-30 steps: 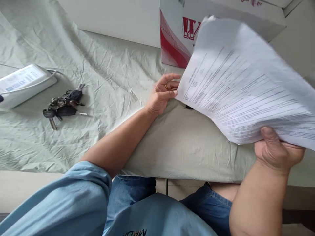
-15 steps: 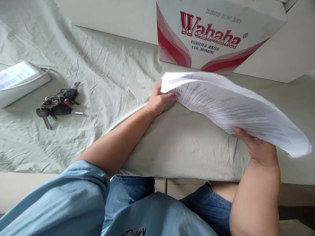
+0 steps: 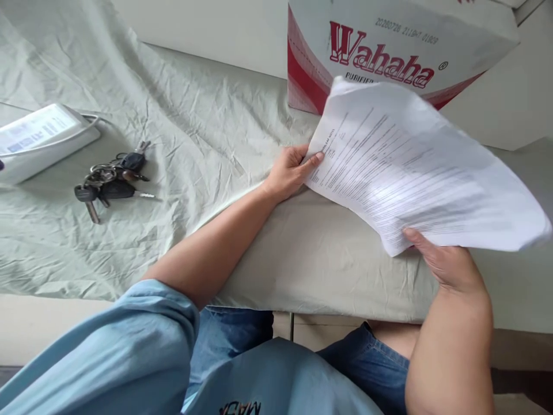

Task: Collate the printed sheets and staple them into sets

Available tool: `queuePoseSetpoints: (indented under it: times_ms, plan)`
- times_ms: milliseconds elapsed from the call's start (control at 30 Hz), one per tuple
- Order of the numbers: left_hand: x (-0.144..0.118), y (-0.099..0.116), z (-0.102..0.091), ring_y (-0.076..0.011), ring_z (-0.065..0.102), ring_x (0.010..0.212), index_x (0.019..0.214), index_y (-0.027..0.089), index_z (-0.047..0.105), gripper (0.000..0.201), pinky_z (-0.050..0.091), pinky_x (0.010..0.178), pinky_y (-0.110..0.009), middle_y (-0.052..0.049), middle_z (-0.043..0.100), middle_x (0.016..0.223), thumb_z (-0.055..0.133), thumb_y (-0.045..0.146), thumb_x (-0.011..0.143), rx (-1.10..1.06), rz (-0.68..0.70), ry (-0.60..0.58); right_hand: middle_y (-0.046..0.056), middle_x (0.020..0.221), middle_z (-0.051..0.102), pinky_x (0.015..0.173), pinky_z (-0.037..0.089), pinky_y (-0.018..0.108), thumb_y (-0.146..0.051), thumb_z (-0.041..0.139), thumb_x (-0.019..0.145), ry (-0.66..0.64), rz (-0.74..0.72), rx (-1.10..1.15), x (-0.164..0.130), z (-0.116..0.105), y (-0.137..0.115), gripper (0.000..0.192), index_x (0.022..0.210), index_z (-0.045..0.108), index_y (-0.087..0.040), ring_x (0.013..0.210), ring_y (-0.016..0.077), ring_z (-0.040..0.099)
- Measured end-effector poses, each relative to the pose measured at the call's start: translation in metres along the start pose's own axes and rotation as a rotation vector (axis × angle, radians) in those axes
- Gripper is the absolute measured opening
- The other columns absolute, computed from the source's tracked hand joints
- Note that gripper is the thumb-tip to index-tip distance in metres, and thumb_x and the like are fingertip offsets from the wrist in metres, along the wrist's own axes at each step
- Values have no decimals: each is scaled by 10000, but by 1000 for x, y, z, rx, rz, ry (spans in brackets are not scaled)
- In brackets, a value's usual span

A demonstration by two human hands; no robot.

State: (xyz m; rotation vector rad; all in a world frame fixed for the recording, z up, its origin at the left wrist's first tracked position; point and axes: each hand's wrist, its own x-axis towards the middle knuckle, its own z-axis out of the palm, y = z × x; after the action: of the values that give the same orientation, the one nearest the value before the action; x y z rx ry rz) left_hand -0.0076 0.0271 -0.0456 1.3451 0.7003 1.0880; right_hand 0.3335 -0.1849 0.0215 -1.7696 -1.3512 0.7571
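Far left, at 9 o'clock: a white flat device (image 3: 41, 138) with a cable, lying on the wrinkled pale green cloth (image 3: 181, 115) that covers the table. Just right of it, still around 9 o'clock, a bunch of keys (image 3: 113, 183) with black fobs, flat on the cloth, well apart from both hands. Light blue sleeve (image 3: 121, 351) at 7 o'clock, bare forearm running up toward centre. Left hand (image 3: 290, 173) just above centre, resting on the cloth, fingers curled narrow, thumb and fingertips pinching the left corner of the sheaf of printed papers (image 3: 410, 167). Papers sit at 2 to 3 o'clock, lifted off the cloth and tilted up, printed side facing the camera, text lines blurred and not readable; their top edge overlaps the lower part of the cardboard box (image 3: 389, 40) at 1 o'clock, white with red swoosh, reads "Wahaha". Cannot tell if paper and box touch. Box stands on the cloth at the back edge, against a pale wall. Right hand (image 3: 449, 265) at 4 o'clock, gripping the lower near edge of the papers, thumb on the front, other fingers hidden behind the sheets. Blue jeans (image 3: 242, 340) at 6 o'clock under the table edge.
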Motion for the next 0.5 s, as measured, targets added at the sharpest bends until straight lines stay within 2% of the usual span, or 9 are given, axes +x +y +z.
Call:
queuePoseSetpoints:
  times_ms: [67, 100, 167, 200, 233, 300, 367, 433, 500]
  plan:
    - [1, 1, -1, -216, 774, 776, 910, 228, 805, 798, 676, 719, -385, -43, 824, 852, 922, 1017, 914, 30, -24, 28, 62, 1636, 884, 1599, 413, 639, -655, 1048, 923, -41, 76, 73, -3, -3, 2, 572, 1421, 914, -408, 1778, 385, 678]
    - [1, 0, -2, -202, 748, 736, 894, 232, 781, 800, 656, 682, -377, -35, 797, 822, 928, 1018, 907, 21, -32, 44, 80, 1543, 918, 1548, 497, 662, -656, 1079, 877, -71, 125, 113, -4, -8, 5, 526, 1310, 936, -392, 1695, 415, 745]
    - [2, -1, -5, -212, 753, 738, 898, 240, 759, 795, 659, 673, -392, -38, 781, 822, 937, 1015, 897, -28, -54, 48, 134, 1354, 957, 1339, 693, 717, -684, 1144, 754, -127, 217, 168, -7, -25, 12, 483, 1046, 932, -362, 1490, 495, 853]
    - [3, -1, -6, -235, 779, 773, 918, 244, 761, 789, 673, 691, -412, -48, 789, 843, 935, 1014, 897, -55, -69, 31, 168, 1332, 956, 1215, 753, 738, -718, 1158, 703, -164, 247, 179, -8, -36, 14, 504, 948, 915, -350, 1445, 535, 865]
    - [2, 1, -7, -262, 803, 815, 943, 248, 767, 782, 684, 714, -435, -62, 798, 866, 931, 1011, 899, -77, -88, 3, 180, 1354, 951, 1148, 768, 754, -764, 1166, 652, -129, 241, 205, -9, -45, 15, 555, 926, 909, -356, 1447, 556, 860]
    - [0, 7, -8, -290, 815, 854, 968, 251, 772, 774, 678, 732, -460, -78, 793, 880, 936, 1004, 893, -93, -136, -74, 176, 1435, 934, 1116, 750, 800, -987, 1077, 594, 67, 173, 303, -10, -61, 11, 750, 1035, 946, -394, 1479, 577, 842]
    - [-4, 16, -8, -264, 768, 801, 955, 248, 771, 771, 627, 693, -442, -73, 761, 854, 949, 994, 885, -76, -191, -156, 181, 1489, 918, 1138, 734, 802, -1140, 886, 717, 203, 181, 363, -11, -65, -1, 900, 1249, 982, -420, 1476, 557, 853]
    - [-8, 27, -6, -215, 678, 724, 911, 237, 761, 769, 549, 640, -413, -61, 719, 820, 946, 983, 899, -23, -233, -247, 200, 1399, 937, 1062, 764, 751, -1151, 832, 784, 228, 255, 370, -12, -57, -15, 951, 1345, 988, -398, 1329, 530, 912]
    - [-10, 35, -3, -173, 579, 674, 825, 235, 697, 777, 468, 605, -394, -41, 653, 771, 936, 968, 926, 64, -235, -345, 213, 1313, 953, 962, 785, 702, -1113, 960, 666, 90, 322, 387, -11, -41, -27, 1024, 1345, 992, -347, 1176, 522, 938]
